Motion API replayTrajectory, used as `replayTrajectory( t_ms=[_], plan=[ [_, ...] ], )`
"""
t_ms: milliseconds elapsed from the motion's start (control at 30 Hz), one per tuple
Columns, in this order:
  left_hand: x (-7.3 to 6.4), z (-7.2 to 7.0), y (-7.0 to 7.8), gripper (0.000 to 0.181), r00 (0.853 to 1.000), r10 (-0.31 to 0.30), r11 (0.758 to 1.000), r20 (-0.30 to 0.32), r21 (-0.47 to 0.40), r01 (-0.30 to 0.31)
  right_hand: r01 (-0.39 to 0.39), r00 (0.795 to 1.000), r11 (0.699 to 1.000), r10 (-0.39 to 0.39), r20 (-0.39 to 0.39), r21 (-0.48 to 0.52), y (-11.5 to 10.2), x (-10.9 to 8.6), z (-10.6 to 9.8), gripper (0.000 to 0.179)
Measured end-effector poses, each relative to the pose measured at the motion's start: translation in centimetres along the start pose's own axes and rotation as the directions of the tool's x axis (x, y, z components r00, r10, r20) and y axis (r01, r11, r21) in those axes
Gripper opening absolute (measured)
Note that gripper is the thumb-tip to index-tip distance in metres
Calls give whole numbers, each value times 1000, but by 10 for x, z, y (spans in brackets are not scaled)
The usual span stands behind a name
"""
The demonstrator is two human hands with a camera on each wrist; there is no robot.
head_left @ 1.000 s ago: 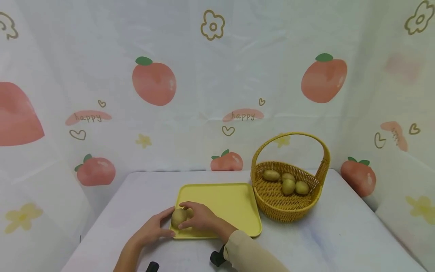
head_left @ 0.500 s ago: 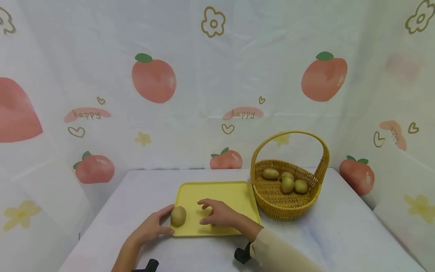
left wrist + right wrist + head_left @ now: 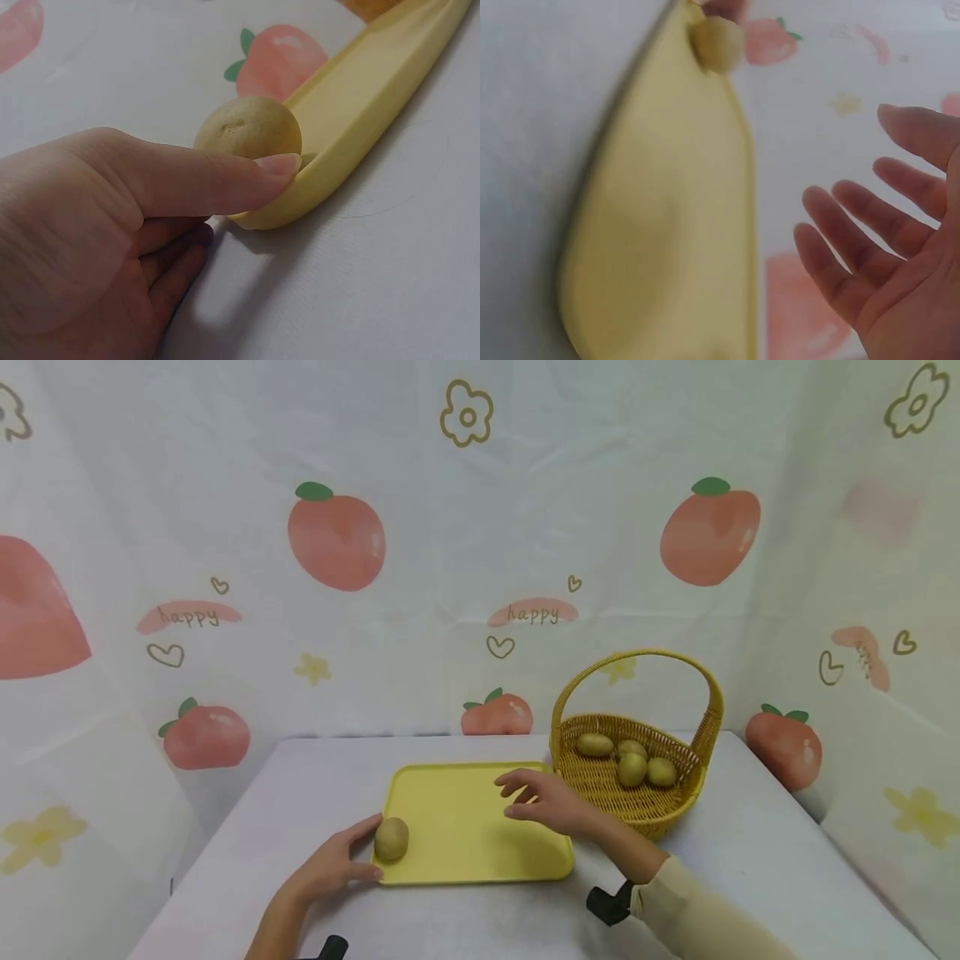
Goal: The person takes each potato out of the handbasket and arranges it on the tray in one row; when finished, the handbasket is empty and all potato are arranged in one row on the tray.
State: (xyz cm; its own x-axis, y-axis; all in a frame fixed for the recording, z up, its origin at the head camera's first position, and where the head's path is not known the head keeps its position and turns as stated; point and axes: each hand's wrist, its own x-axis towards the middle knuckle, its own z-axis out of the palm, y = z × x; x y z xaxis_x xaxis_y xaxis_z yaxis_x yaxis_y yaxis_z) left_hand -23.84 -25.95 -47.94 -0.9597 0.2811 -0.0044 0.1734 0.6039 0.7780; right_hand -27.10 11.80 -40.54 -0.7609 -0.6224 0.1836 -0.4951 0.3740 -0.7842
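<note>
One potato [image 3: 392,839] lies inside the left end of a yellow tray [image 3: 480,835]. My left hand [image 3: 330,864] rests at that end. Its straight thumb touches the rim at the near left corner, and the index finger reaches along the left side, close to the potato. In the left wrist view the thumb [image 3: 247,184] overlaps the potato [image 3: 251,124], and the lower fingers sit beneath the thumb. My right hand [image 3: 547,802] hovers above the tray's right part, near the basket. Its palm and spread fingers [image 3: 881,217] show nothing held in the right wrist view.
A wicker basket [image 3: 622,822] with a tall arched handle stands behind the tray's right end. Several potatoes [image 3: 632,769] lie in it. The white-covered table [image 3: 465,918] meets a printed cloth backdrop [image 3: 420,668] at the back and sides.
My right hand has left the potato at the tray's left end and moved right across the tray, toward the basket. The left hand has stayed at the corner.
</note>
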Motion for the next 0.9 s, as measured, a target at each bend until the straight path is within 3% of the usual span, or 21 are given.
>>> replayTrajectory(
  t_ms=[200, 367, 467, 567, 700, 833, 900],
  plan=[
    [-2, 2, -1, 90, 1000, -11, 1000, -13, -15, 11, -28, 999, 999, 28, -14, 38, 0, -12, -51, 35],
    [-3, 2, -3, 90, 1000, 2, 1000, -12, -4, -2, -74, 996, 994, 71, 45, 77, 10, -18, -89, 41],
    [-2, 1, -3, 90, 1000, 10, 1000, -6, -5, -10, -145, 986, 987, 139, 91, 69, 15, -22, -110, 44],
    [-1, 1, -3, 90, 1000, 17, 1000, -3, -6, -17, -237, 966, 970, 230, 122, 49, 21, -24, -130, 45],
    [0, 0, -3, 90, 1000, 26, 1000, 0, -3, -26, -362, 923, 932, 352, 158, 39, 30, -23, -151, 51],
    [-1, 0, -2, 89, 999, 33, 999, 5, 3, -33, -447, 884, 894, 439, 157, 19, 42, -22, -164, 63],
    [-1, 0, -2, 89, 1000, 27, 1000, 6, 6, -27, -464, 876, 886, 460, 143, -4, 49, -22, -166, 66]
  ],
)
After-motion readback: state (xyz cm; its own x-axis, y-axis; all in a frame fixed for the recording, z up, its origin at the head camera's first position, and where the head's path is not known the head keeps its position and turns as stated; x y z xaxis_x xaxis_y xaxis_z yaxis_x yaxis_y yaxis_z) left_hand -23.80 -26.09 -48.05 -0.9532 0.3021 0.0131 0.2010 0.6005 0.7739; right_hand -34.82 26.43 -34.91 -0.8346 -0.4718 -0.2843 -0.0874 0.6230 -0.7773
